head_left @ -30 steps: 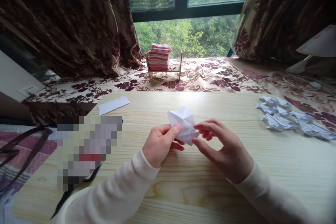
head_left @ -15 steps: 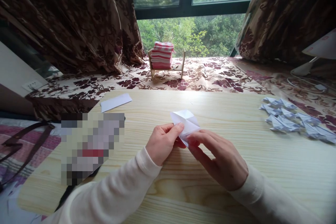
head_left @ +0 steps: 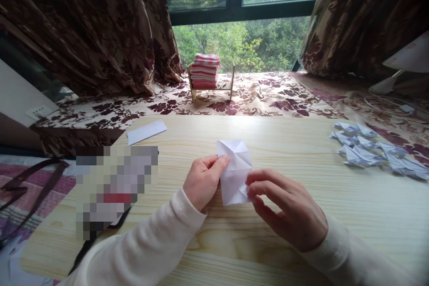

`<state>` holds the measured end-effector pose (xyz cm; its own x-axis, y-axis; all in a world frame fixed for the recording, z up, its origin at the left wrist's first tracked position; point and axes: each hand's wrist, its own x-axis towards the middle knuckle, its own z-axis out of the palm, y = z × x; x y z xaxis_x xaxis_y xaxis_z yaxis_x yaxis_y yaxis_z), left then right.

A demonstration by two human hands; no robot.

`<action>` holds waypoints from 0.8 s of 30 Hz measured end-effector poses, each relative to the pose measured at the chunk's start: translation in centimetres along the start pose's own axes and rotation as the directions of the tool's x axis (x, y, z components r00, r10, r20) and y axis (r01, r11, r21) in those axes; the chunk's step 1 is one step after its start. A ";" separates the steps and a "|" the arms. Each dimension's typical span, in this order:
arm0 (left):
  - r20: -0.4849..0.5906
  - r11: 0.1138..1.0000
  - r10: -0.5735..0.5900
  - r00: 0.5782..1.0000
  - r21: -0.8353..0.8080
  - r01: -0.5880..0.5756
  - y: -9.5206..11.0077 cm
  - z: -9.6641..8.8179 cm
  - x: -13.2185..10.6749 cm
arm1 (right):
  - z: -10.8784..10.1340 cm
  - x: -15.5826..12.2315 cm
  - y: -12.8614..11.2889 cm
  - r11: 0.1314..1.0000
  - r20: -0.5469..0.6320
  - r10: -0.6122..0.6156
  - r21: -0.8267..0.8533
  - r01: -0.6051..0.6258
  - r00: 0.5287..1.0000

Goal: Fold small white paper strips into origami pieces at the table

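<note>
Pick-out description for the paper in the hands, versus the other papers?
Start at the pale wooden table under the window. At its middle, the left hand and right hand pinch a creased white sheet between them. Unlike the flat slip at far left and the pile of folded pieces at right, it alone is held.

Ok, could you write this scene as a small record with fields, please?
paper: white, creased, part folded
left hand: pinches its left edge
right hand: pinches its lower right corner
table: light wood, under the hands
far right: pile of folded papers
far left: white slip
sill: striped cloths on a rack
</note>
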<state>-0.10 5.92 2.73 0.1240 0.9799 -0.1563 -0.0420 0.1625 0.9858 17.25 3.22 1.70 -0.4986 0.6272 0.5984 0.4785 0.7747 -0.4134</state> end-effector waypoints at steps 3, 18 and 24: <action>-0.007 0.999 0.017 1.000 0.050 -0.016 -0.1 -0.1 -0.1 | -0.2 -1.0 0.2 1.000 0.091 -0.022 0.016 0.021 0.996; 0.177 0.981 0.110 0.978 0.139 -0.136 0.5 1.0 -2.8 | 3.7 -2.4 -3.6 0.639 -0.311 0.768 0.439 -0.632 0.560; -0.088 0.983 0.064 0.994 0.178 -0.047 -0.5 2.2 -2.5 | 5.1 -3.3 -3.6 0.683 -0.244 0.727 0.360 -0.636 0.642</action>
<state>1.77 3.13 2.80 0.0337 0.9946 -0.0978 0.1296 0.0927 0.9872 13.51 -1.24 -2.28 0.2038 0.9462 0.2511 0.3833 0.1589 -0.9098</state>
